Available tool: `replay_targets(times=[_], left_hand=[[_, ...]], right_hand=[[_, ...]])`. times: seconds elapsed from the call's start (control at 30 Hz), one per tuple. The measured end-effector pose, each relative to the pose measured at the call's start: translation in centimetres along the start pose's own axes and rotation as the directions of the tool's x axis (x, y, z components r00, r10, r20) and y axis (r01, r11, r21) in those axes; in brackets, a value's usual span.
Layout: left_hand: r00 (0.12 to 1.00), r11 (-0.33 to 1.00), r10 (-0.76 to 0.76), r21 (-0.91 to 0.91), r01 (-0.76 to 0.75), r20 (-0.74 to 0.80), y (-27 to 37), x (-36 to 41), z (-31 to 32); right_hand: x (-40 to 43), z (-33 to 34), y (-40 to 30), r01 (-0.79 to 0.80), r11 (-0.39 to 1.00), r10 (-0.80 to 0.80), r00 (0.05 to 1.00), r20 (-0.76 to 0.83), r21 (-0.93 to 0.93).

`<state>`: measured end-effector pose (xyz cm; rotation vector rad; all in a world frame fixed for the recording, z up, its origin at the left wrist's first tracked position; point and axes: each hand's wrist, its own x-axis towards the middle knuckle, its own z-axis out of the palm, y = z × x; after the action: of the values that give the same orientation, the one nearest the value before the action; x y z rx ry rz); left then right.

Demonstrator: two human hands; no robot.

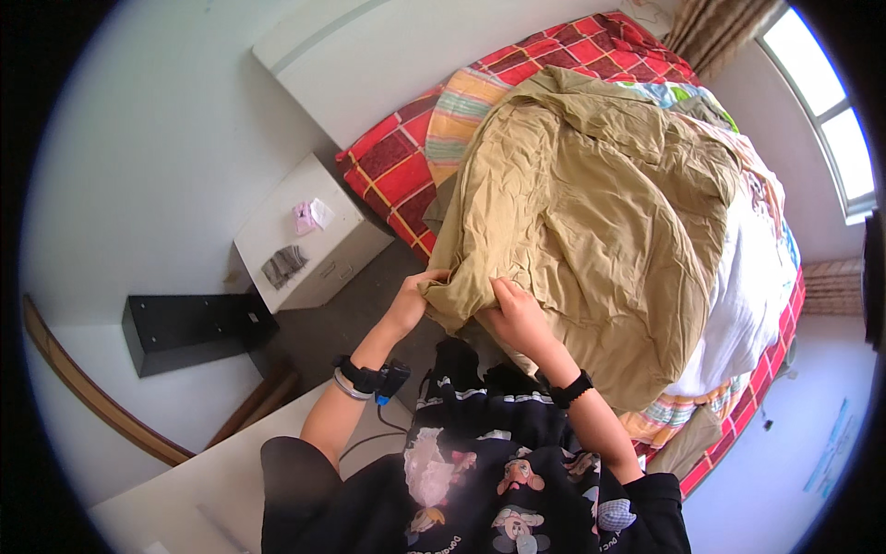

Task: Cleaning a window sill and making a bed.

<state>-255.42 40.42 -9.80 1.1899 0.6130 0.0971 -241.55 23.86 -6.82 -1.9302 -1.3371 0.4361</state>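
A large khaki fabric cover (609,208), wrinkled and bunched, lies over the bed and hangs towards me at its near left corner. My left hand (414,298) grips the edge of that corner, its fingertips partly hidden by the cloth. Just to the right, my right hand (513,311) pinches the same cover, thumb and fingers closed on a fold. Beneath the khaki cloth show a white blanket (737,305), a striped pastel cloth (460,114) and a red checked bed sheet (387,166).
A white bedside cabinet (332,235) stands left of the bed, with a pink packet (303,217) and a grey folded cloth (284,266) on top. A black box-shaped unit (187,322) is farther left. A pale surface (277,450) lies at lower left. The headboard (387,62) is behind the bed.
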Motion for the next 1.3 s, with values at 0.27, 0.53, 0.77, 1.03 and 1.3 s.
replay_targets(times=[0.27,0.53,0.77,1.03,1.3], left_hand=[[0.970,0.800,-0.213,0.591,0.103,0.119,5.3,1.7,5.8],[0.975,0.596,-0.220,0.793,0.127,0.009,5.2,5.6,6.5],[0.976,0.966,-0.086,0.222,0.131,-0.200,17.3,5.4,2.9],[0.994,0.987,0.048,0.156,-0.032,-0.098,24.0,7.9,5.9],[0.983,0.979,0.002,0.202,0.036,-0.185,24.6,9.2,6.6]], right_hand=[[-3.6,0.8,2.0,0.025,0.995,-0.027,0.999,-0.018,-0.093],[-12.6,0.0,9.2,-0.195,0.974,0.191,0.980,0.046,0.114],[-34.5,-0.2,21.8,-0.751,0.597,0.802,0.569,-0.183,0.282],[-42.0,5.9,28.4,-0.449,-0.179,0.982,-0.028,0.187,0.875],[-41.2,7.8,35.5,-0.711,0.296,0.776,-0.211,-0.595,0.638]])
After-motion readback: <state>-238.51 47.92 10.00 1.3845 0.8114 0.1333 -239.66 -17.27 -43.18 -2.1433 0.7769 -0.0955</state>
